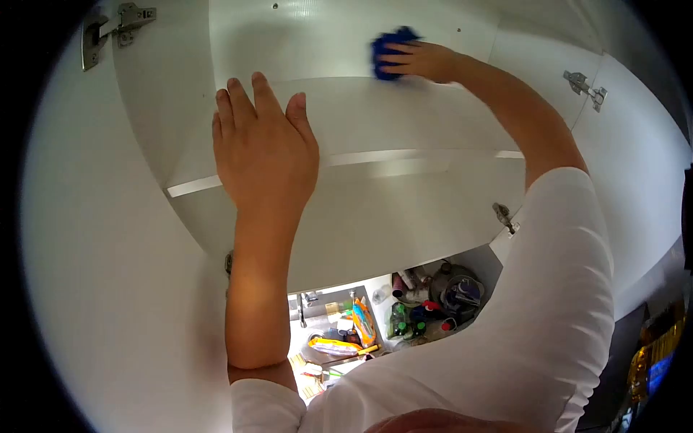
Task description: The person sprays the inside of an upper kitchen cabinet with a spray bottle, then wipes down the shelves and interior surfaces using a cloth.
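My right hand (426, 62) is wrapped over a crumpled dark blue cloth (386, 54). It presses the cloth to the cabinet where the white back panel (325, 43) meets the upper shelf (404, 119). Both hand and cloth look slightly blurred. In front of the same shelf, my left hand (267, 148) is raised with its fingers stretched out and its thumb apart. Nothing is in it. Whether its palm touches the shelf, I cannot tell.
Cabinet doors stand open on both sides, with metal hinges (119, 29) at the left and a hinge (585, 90) at the right. A lower shelf (346, 224) lies beneath. Below the cabinet are a tap (302, 310), orange packets (364, 322) and several bottles (399, 321).
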A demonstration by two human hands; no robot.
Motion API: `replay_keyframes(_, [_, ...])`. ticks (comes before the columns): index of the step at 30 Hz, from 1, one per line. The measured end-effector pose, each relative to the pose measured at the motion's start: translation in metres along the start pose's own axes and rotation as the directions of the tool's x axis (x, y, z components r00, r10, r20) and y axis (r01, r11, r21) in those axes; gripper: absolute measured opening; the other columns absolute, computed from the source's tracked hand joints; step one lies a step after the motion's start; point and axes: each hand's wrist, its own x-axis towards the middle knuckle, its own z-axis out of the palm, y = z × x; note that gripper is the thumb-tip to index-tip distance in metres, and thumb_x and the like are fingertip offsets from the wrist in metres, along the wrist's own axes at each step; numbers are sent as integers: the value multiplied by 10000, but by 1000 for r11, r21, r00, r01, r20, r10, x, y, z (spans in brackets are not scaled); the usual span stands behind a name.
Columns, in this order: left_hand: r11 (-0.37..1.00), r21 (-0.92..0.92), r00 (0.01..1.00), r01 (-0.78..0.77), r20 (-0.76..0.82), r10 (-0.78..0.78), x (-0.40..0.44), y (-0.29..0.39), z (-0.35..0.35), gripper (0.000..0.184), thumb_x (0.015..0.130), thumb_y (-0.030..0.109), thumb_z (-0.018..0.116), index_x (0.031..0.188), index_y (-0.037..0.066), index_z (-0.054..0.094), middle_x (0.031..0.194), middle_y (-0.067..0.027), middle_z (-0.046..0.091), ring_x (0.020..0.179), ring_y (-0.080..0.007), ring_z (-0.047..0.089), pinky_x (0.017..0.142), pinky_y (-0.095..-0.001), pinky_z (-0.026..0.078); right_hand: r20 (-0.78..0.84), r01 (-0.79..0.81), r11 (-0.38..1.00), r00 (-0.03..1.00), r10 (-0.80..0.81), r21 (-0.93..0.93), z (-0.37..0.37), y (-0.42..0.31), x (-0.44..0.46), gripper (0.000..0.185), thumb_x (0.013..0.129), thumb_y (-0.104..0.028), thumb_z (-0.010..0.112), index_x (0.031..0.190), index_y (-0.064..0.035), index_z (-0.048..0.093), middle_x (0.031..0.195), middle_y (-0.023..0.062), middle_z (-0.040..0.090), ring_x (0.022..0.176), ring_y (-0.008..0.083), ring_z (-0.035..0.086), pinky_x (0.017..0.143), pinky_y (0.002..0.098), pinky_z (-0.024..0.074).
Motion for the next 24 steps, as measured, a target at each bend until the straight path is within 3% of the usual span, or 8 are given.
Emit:
replay_keyframes(3, [1000,-16,1000,19,2,-19,3,0,-1,530,1089,366,508,1418,-42,585,1460,-324,556,1388,-462,523,1168,-523,414,238,-107,994,965,113,-36,32,18,-74,607,1057,-70,501,1633,-205,365,1746,2,238,1619,261,190,1299,429,306])
replay_keyframes(7, [999,-35,999,29,24,-29,3,2,-4,545,1081,379,522,1422,-43,580,1480,-318,539,1401,-458,506,1180,-520,399,42,-42,997,998,45,-63,16,2,-20,611,1031,-65,564,1600,-239,425,1724,-35,290,1608,212,213,1309,400,330])
replay_keyframes(8, [998,-56,1000,23,9,-23,3,1,-2,552,1077,382,529,1426,-43,576,1486,-316,534,1403,-458,504,1182,-520,396,-158,46,998,987,-41,30,12,-1,12,576,1051,-90,526,1601,-223,424,1713,-26,320,1602,230,239,1291,401,349])
replay_keyframes(10, [999,-36,999,28,19,-27,4,1,-1,553,1074,378,537,1432,-41,571,1486,-313,535,1402,-460,503,1180,-520,397,-252,129,989,962,-106,78,-25,-17,91,526,1070,-148,448,1595,-181,437,1711,4,333,1600,272,249,1290,420,329])
replay_keyframes(12, [1000,-27,1000,7,24,-6,4,3,-2,554,1070,375,545,1438,-39,566,1485,-311,536,1402,-461,503,1179,-519,398,-489,174,979,848,-202,-102,-45,-22,168,528,1071,-177,429,1599,-192,444,1716,10,329,1600,260,254,1293,439,296])
replay_keyframes(17, [999,31,999,-38,24,38,1,-3,-4,538,1081,365,532,1464,-12,553,1489,-314,533,1409,-485,487,1174,-520,400,-523,9,1000,852,0,16,-118,-69,270,558,1074,-213,427,1631,-215,397,1745,-24,270,1621,253,199,1295,475,242])
replay_keyframes(22, [998,64,998,-25,62,21,-1,2,-2,586,1123,442,420,1526,26,509,1569,-266,484,1492,-425,425,1193,-518,393,-407,-186,982,895,182,29,-57,-17,144,615,1059,-231,518,1648,-250,343,1758,-17,223,1620,259,197,1301,510,237])
replay_keyframes(24, [998,60,997,-7,76,3,-2,8,-1,593,1126,452,402,1526,27,510,1574,-258,483,1497,-418,421,1201,-519,386,-318,-391,920,870,377,19,-16,4,75,704,1016,-286,643,1643,-227,329,1744,63,243,1613,312,209,1279,516,287])
